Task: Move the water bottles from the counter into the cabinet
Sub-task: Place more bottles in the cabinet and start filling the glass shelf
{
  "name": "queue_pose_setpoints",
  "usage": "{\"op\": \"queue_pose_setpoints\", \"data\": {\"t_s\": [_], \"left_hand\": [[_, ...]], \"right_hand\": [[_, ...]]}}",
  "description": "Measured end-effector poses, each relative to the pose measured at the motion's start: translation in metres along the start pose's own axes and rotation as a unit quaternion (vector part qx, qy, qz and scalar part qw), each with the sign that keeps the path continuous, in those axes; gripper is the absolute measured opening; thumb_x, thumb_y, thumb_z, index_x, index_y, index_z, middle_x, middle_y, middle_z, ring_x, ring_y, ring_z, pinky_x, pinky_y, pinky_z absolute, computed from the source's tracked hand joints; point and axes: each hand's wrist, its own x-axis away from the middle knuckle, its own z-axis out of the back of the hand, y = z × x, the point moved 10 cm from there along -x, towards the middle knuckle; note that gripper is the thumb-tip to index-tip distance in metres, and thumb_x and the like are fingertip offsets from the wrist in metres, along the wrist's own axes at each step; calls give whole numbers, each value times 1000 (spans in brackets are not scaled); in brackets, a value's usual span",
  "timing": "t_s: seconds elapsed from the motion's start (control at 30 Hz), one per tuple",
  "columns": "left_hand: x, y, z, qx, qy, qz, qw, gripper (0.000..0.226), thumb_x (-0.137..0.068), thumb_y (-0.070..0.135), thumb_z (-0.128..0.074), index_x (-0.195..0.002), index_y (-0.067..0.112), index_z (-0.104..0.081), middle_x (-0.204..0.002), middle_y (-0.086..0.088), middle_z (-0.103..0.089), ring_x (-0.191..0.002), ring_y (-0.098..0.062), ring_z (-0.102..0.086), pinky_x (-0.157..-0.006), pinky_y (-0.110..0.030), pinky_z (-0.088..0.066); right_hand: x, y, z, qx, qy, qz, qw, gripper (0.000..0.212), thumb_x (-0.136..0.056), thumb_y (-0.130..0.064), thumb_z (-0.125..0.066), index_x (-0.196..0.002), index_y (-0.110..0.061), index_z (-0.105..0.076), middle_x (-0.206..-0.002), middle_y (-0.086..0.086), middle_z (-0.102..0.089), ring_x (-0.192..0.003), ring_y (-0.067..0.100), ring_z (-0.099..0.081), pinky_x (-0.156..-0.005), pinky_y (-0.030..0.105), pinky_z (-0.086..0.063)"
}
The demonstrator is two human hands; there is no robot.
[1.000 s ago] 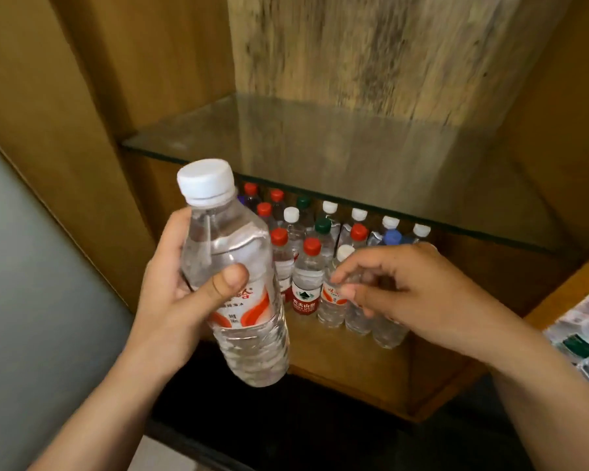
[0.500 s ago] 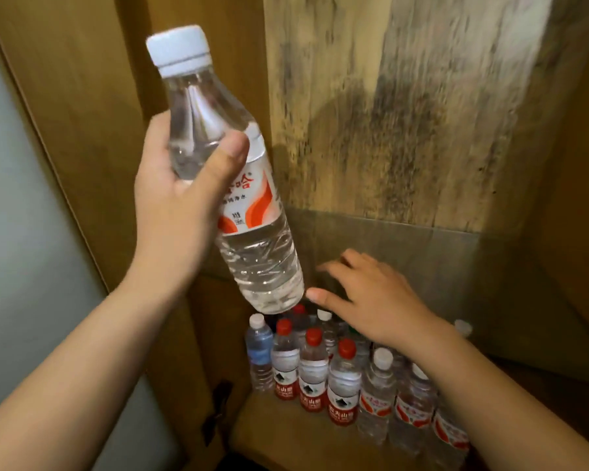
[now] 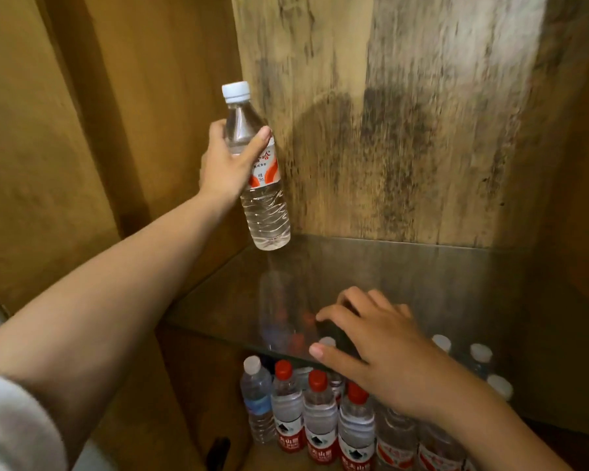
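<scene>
My left hand (image 3: 230, 164) grips a white-capped water bottle (image 3: 257, 171) by its neck and label, tilted, just above the back-left corner of the glass shelf (image 3: 456, 283). My right hand (image 3: 385, 355) hovers loose-fingered over the shelf's front edge, holding nothing. Below the shelf stand more bottles (image 3: 320, 416), in the wooden cabinet (image 3: 133, 96).
</scene>
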Motion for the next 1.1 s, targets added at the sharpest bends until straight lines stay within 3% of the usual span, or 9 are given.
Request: {"op": "queue_pose_setpoints", "data": {"t_s": [0.3, 0.4, 0.5, 0.67, 0.8, 0.9, 0.97, 1.1], "left_hand": [[-36, -49, -44, -39, -49, 31, 998, 64, -81, 38, -67, -132, 13, -39, -129, -2, -48, -114, -15, -50, -96, -28, -43], [-40, -51, -53, -83, -60, 27, 994, 60, -82, 38, -66, -130, 12, -41, -134, -12, -36, -116, -17, -43, -103, -27, -37], [-40, -47, -64, -97, -88, 22, 991, 59, -82, 39, -66, -131, 15, -41, -132, -11, -33, -109, -14, -38, -102, -27, -34], [-43, -45, -51, -114, -33, 18, 993, 54, -85, 36, -64, -128, 12, -41, -131, -12, -42, -109, -15, -45, -97, -26, -35], [-43, -51, -40, -129, -26, 35, 991, 46, -93, 24, -54, -131, 11, -33, -128, -12, -53, -114, -26, -53, -97, -37, -41], [-39, -42, -39, -245, -11, 7, 969, 44, -95, 25, -50, -132, 7, -35, -130, -17, -47, -114, -33, -51, -94, -42, -40], [-32, -33, -41, -331, 11, -21, 943, 52, -94, 31, -50, -135, 5, -33, -135, -18, -38, -115, -36, -49, -91, -42, -41], [-26, -42, -54, -393, -26, 2, 919, 99, -80, 52, -63, -146, 6, -6, -144, -18, -27, -118, -38, -46, -87, -44, -45]], "right_hand": [[1, 0, 6, -29, 11, 3, 1000, 56, -81, -70, -27, -128, -42, -38, -113, -16, -31, -109, 5, -27, -83, 30, -24], [1, 0, 5, -33, 7, -1, 999, 56, -81, -70, -27, -127, -41, -40, -114, -15, -32, -111, 7, -28, -86, 31, -25], [1, 1, 5, -33, 5, -11, 999, 55, -82, -69, -29, -128, -40, -40, -115, -15, -33, -112, 8, -28, -90, 32, -27], [3, 0, 7, -30, 11, -16, 999, 55, -83, -67, -29, -129, -39, -41, -112, -16, -32, -108, 6, -28, -88, 30, -26], [4, 1, 6, -31, 8, -16, 999, 52, -84, -66, -32, -129, -39, -41, -113, -15, -34, -108, 6, -28, -88, 30, -26], [3, 1, 6, -31, 4, -18, 999, 54, -83, -67, -30, -128, -39, -41, -113, -15, -34, -108, 6, -29, -86, 30, -25], [3, 1, 5, -24, 2, -19, 1000, 56, -82, -68, -27, -129, -40, -40, -112, -16, -33, -108, 6, -29, -85, 30, -24], [5, -1, 1, -1, -9, -18, 1000, 65, -80, -71, -16, -136, -42, -31, -118, -15, -31, -113, 6, -26, -88, 29, -21]]}}
